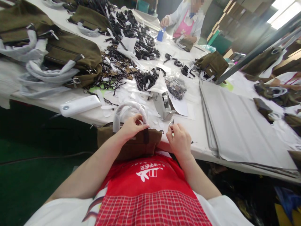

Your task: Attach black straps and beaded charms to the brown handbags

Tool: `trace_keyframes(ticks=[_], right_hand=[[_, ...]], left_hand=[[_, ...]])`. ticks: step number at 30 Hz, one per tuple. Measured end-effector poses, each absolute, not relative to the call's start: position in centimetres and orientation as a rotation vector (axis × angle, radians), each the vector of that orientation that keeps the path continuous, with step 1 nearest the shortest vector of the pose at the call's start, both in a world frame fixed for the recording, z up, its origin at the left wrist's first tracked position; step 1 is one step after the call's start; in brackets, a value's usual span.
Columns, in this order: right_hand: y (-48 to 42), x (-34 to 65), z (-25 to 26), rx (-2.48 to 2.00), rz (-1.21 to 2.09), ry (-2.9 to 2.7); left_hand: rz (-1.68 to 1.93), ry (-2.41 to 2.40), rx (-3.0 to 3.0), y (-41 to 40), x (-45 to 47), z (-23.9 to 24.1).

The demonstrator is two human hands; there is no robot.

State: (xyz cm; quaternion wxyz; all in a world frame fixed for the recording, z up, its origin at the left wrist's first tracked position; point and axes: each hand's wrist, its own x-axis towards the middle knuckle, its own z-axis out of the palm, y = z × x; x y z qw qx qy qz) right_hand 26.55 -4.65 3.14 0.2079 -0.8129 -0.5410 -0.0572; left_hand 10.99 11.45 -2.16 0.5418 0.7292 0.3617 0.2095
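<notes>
An olive-brown canvas bag [138,145] rests against the table's front edge in front of my red apron. Its handle [129,110] is wrapped in white foam and arches up above it. My left hand [132,126] is closed on the bag's top edge beside the handle. My right hand [179,139] hovers just right of the bag, fingers pinched on a small metal ring [171,124].
A tape dispenser [164,105] and a white oblong box [80,105] stand just beyond the bag. Piles of olive bags [70,55], black straps [138,34] and grey sheets [235,125] cover the white table [188,94]. Another person [185,22] works at the far end.
</notes>
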Motion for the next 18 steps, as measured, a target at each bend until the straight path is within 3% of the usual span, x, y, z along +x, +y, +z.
trace_keyframes(ticks=[7,18], right_hand=[[-3.0,24.0,2.8,-2.266,0.228,-1.75],[-2.0,21.0,1.8,-2.281,0.287,-1.812]], left_hand=[[0.535,0.76,2.012,11.0,9.7,-0.1],[0.615,0.944,2.171,7.0,9.6,1.7]])
